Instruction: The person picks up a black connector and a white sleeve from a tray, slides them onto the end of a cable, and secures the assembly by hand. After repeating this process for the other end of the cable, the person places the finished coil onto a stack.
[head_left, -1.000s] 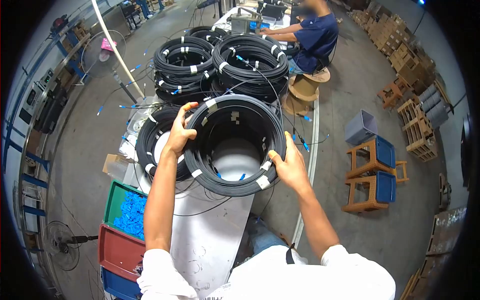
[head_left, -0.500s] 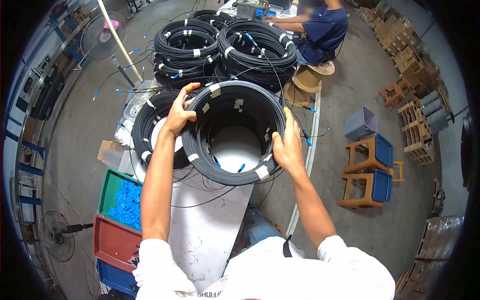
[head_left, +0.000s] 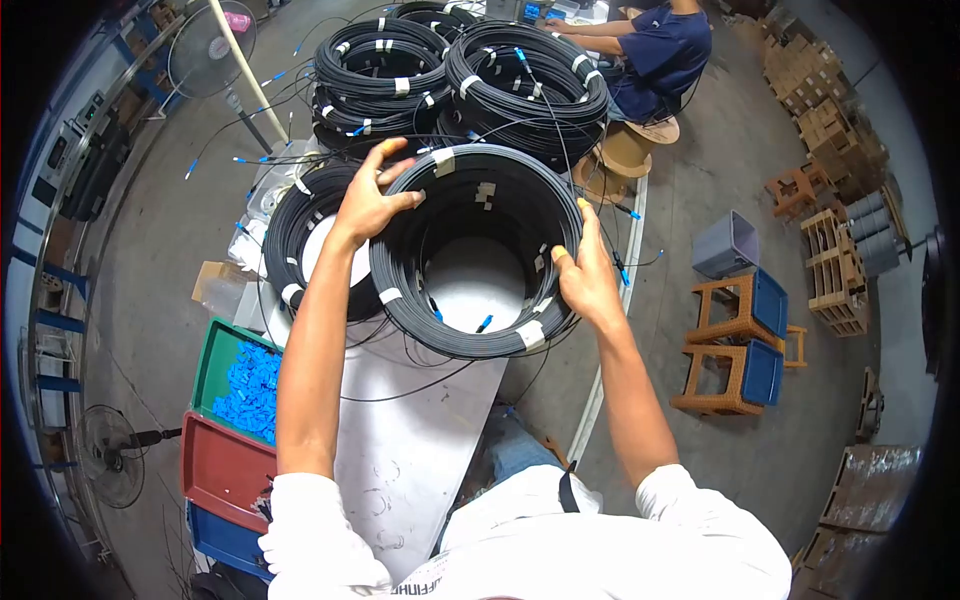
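A tall stack of black cable coils [head_left: 455, 343], bound with white tape, stands on the white table in front of me. My left hand [head_left: 368, 205] is at its upper left, fingers spread and thumb tip at the rim. On the opposite side, my right hand [head_left: 590, 275] grips the stack's edge, thumb over the rim and fingers along the outside. Blue connectors [head_left: 485, 323] show at the bottom of the round opening. Another black coil [head_left: 283, 250] lies to the left, partly behind my left forearm.
More coil stacks [head_left: 400, 85] stand behind, with loose cable ends sticking out. Green [head_left: 207, 385], red [head_left: 225, 478] and blue [head_left: 225, 545] trays line the left side; blue pieces fill the green one. A co-worker [head_left: 665, 45] sits at the far end. Stools [head_left: 720, 390] stand right.
My left hand has loosened, its fingers spreading off the rim. The right hand keeps its hold on the coil stack. The whole view has shifted slightly.
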